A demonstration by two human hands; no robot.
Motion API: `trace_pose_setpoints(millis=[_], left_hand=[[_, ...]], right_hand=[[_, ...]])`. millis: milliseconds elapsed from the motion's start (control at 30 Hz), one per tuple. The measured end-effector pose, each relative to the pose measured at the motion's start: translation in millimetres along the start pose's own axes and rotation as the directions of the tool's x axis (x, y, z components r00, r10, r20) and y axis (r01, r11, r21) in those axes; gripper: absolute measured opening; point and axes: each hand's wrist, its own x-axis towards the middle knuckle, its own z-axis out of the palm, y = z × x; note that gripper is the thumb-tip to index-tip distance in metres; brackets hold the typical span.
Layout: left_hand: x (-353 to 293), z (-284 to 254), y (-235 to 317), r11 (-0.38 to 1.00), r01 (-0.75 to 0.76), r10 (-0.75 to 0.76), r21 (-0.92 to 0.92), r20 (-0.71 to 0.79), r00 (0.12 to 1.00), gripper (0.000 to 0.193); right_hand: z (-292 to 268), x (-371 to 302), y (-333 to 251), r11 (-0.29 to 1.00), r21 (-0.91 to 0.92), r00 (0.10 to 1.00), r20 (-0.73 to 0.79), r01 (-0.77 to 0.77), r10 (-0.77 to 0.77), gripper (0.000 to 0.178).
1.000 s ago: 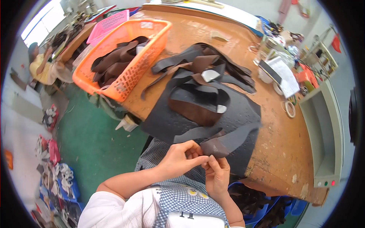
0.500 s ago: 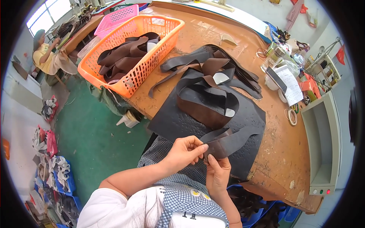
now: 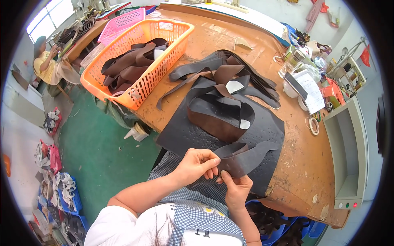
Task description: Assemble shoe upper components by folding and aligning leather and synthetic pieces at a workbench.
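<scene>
A dark brown leather strip (image 3: 237,165), grey-black on its inner face, curls between my hands at the near edge of the work mat. My left hand (image 3: 196,165) pinches its left end between thumb and forefinger. Just to the right, my right hand (image 3: 237,189) grips the strip's lower edge, thumb on top. The strip's far part rests on the black mat (image 3: 174,133), whose surface is pitted with small marks. Beyond it, a looped leather strip (image 3: 215,125) with a white patch stands on the mat. More strips (image 3: 262,88) lie in a pile behind.
An orange basket (image 3: 143,88) of brown leather pieces stands at the table's left edge, a pink basket (image 3: 117,28) behind it. A grey open-fronted box (image 3: 342,151) with small lights stands right. Papers (image 3: 314,92) and jars sit at back right. A seated person (image 3: 47,63) works far left.
My right hand has shifted slightly down and right along the strip, showing more of its brown face. My left hand keeps its pinch. The whole view has shifted a little.
</scene>
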Motion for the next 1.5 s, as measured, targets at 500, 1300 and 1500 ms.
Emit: trace_pose_setpoints(millis=[500,1300,1500], left_hand=[[98,-22,72,0.614,-0.410,0.284,0.674,0.296,0.912,0.015],[-4,-41,53,0.685,-0.496,0.485,0.533,0.174,0.857,0.017],[-9,-42,50,0.886,-0.300,0.289,0.354,0.084,0.954,0.018]], right_hand=[[-29,-40,-107,0.980,0.152,0.956,0.281,-0.132,0.085,0.024],[31,41,9,0.690,0.601,0.915,0.274,-0.404,0.297,0.035],[29,40,12,0.720,0.566,0.914,0.294,-0.402,0.279,0.034]])
